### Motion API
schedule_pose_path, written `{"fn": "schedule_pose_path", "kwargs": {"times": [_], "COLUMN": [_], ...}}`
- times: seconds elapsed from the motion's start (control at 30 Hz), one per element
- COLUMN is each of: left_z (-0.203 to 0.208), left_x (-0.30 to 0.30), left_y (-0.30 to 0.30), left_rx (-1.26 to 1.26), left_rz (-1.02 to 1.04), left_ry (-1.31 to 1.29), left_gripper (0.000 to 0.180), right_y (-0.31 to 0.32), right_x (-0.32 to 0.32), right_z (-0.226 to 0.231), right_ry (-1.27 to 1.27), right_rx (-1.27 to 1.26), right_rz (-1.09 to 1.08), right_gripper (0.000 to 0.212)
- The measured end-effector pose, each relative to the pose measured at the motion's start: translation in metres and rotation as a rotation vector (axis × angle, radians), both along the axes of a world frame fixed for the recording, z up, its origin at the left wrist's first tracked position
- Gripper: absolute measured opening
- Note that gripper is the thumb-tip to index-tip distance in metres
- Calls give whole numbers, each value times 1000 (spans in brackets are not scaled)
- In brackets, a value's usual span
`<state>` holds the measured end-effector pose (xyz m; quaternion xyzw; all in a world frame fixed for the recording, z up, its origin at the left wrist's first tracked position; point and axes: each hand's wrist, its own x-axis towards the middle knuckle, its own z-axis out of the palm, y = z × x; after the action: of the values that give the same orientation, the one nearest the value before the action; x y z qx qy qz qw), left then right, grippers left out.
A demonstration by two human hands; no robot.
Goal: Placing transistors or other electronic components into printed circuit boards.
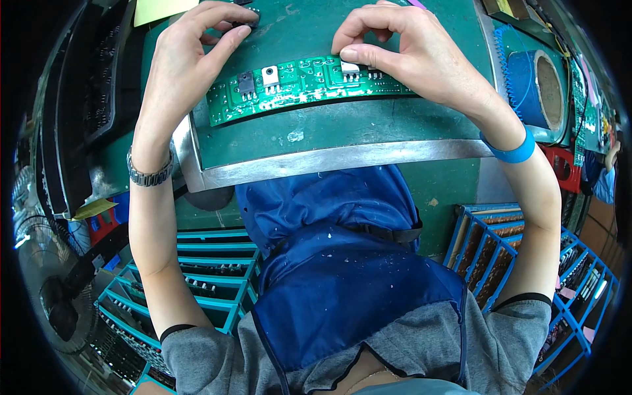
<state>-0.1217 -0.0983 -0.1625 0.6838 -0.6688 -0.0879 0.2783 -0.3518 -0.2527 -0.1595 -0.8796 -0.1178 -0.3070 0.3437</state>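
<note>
A long green circuit board (303, 82) lies on the green tabletop in front of me. Near its left end a black transistor (246, 83) and a light-faced transistor (270, 76) stand on three legs each. My right hand (415, 52) is closed at the right part of the board, thumb and forefinger at the top of another light-faced transistor (351, 71). Beside that, partly under the thumb, is a dark part (375, 74). My left hand (204, 43), beyond the board's left end, is pinched around a small dark part (254, 14) that the fingers mostly hide.
A metal strip (349, 153) edges the table toward me. At the right stands a blue roll (536, 89) beside a coiled blue cord (501, 59). Yellow paper (161, 10) lies at the far left. Teal racks (217, 250) and blue racks (487, 253) with boards flank my lap.
</note>
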Motion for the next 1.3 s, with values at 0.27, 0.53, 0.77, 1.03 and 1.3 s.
{"fn": "schedule_pose_path", "kwargs": {"times": [0.27, 0.53, 0.77, 1.03, 1.3], "left_z": [7, 18, 20, 18, 22], "left_x": [-13, -41, -50, -52, -55], "left_y": [18, 29, 38, 39, 45], "left_rx": [-30, -24, -1, -8, -20], "left_rz": [47, 24, 53, 53, 70], "left_ry": [64, 168, 130, 117, 85], "left_gripper": [18, 19, 20, 22, 25], "right_y": [12, -2, 6, 13, 1], "right_x": [-8, -2, -1, -9, -14], "right_z": [18, -12, -5, 1, 1], "right_ry": [467, -126, 10, 508, 330], "right_rx": [89, -237, -152, 47, -9], "right_rz": [-223, -66, -156, -231, -253], "right_gripper": [11, 12, 22, 29, 29]}}
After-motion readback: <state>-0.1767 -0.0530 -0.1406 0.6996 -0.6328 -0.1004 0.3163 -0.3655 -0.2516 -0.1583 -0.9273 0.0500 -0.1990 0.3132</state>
